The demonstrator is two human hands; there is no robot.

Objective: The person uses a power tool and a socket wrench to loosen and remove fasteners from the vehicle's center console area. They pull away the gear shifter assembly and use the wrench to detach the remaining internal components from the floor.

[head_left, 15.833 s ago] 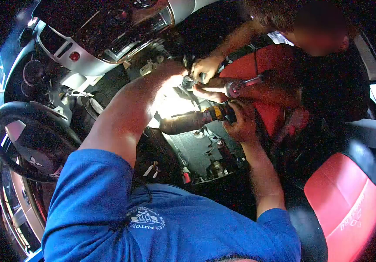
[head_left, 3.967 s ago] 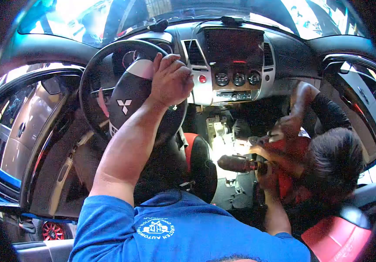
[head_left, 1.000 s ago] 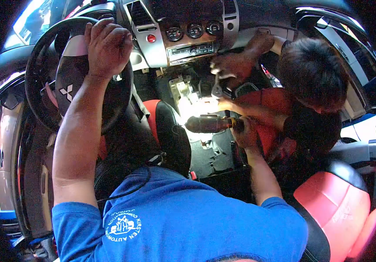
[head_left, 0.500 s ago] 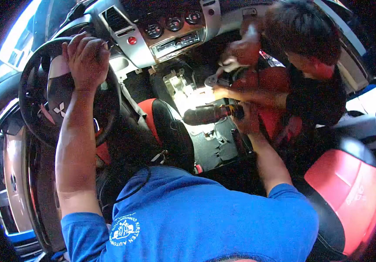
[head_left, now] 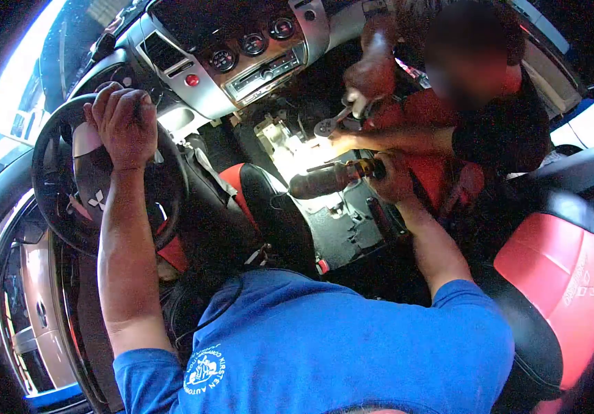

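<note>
My left hand [head_left: 124, 124] is closed over the upper rim of the black steering wheel [head_left: 45, 148], which bears a three-diamond emblem. Held in my right hand [head_left: 392, 178] is a work light [head_left: 324, 179] with a dark body and yellow parts near the grip. It lies level above the floor between the front seats, and bright light falls on a metal bracket [head_left: 276, 141] there. Beside that lit spot, a co-worker's hand [head_left: 359, 96] is at a ratchet wrench [head_left: 326, 127]. The co-worker's other forearm [head_left: 407, 140] reaches into the glare, which hides its fingertips.
The dashboard with its stereo [head_left: 266, 74] and round dials spans the front. A red and black driver's seat [head_left: 269, 207] edges the uncovered centre floor [head_left: 345, 234]. The co-worker [head_left: 500, 131] leans in from the passenger side. A red seat back [head_left: 552, 297] stands at right.
The view has shifted slightly. The co-worker's head and the hand by the ratchet wrench have moved a little. My hands keep their places on the wheel and the work light.
</note>
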